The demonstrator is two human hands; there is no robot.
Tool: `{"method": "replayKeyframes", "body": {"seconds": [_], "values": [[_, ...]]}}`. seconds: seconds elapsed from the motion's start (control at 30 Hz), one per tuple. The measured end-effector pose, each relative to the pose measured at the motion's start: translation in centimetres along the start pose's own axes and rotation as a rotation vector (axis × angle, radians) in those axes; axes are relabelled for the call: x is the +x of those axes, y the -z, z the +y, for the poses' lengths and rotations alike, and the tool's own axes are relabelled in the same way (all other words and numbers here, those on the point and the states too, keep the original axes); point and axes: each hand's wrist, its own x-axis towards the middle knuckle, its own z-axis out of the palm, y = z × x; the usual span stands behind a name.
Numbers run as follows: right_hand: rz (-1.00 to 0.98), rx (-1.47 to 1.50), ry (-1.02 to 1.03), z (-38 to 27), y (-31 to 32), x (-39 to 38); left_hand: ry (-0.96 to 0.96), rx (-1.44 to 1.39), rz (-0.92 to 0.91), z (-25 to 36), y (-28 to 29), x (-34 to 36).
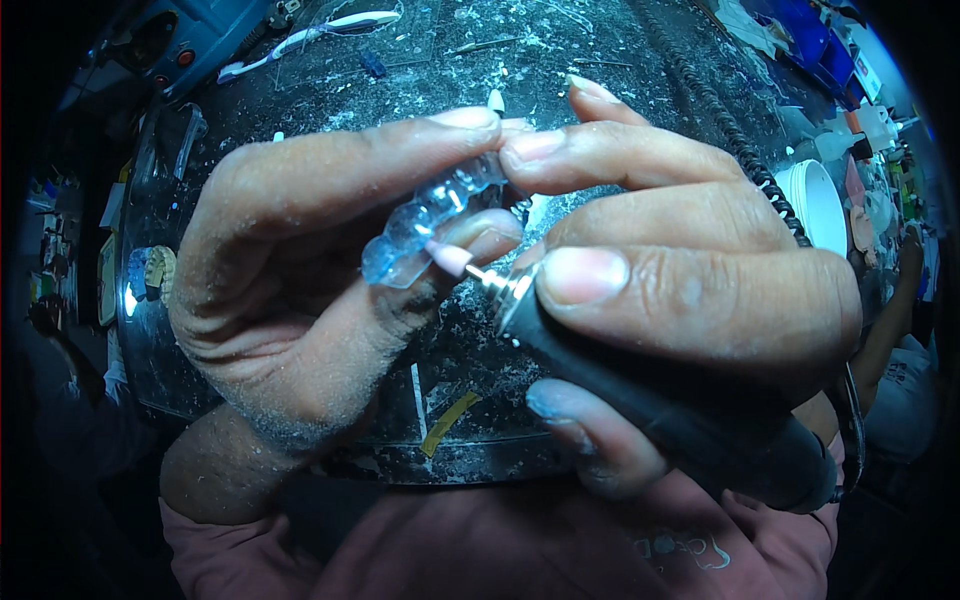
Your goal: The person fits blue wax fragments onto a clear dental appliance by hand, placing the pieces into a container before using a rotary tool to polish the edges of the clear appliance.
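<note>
Between the thumb and fingers of my left hand (pixel 290 240) is a clear, bluish dental aligner (pixel 425 222) with tooth-shaped bumps. White dust coats that hand. My right hand (pixel 680 230) is wrapped round a black rotary handpiece (pixel 670 395) with a metal collar. A pinkish, cone-shaped grinding bit (pixel 450 257) sticks out of its tip and meets the aligner's lower edge, or lies very close to it. The right index fingertip rests against the left fingertips at the aligner's upper end. Part of the aligner is hidden behind the fingers.
Dust covers the dark worktop (pixel 450 340). A toothbrush (pixel 310 45) lies at the far left, and a dental model (pixel 155 270) sits at the left. On the right are a white tub (pixel 812 205) and a coiled cord (pixel 700 95). Other people's arms (pixel 895 290) show at both sides.
</note>
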Motion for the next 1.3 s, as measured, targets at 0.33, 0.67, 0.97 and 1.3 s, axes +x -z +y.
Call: {"method": "replayKeyframes", "body": {"seconds": [0.33, 0.67, 0.97, 1.3], "values": [[-0.006, 0.0, -0.01, 0.0, -0.2, 0.0, 0.086, -0.028, 0.036, 0.6, -0.3, -0.1], [-0.034, -0.023, -0.003, -0.2, 0.4, 0.5, 0.081, -0.049, 0.086, 0.3, -0.7, 0.2], [-0.053, -0.039, -0.004, -0.3, 1.0, 1.0, 0.033, -0.02, 0.061, 0.2, -0.4, 0.1], [-0.081, -0.057, 0.005, -0.6, 1.5, 1.4, 0.022, 0.019, 0.027, 0.1, -0.1, 0.2]]}}
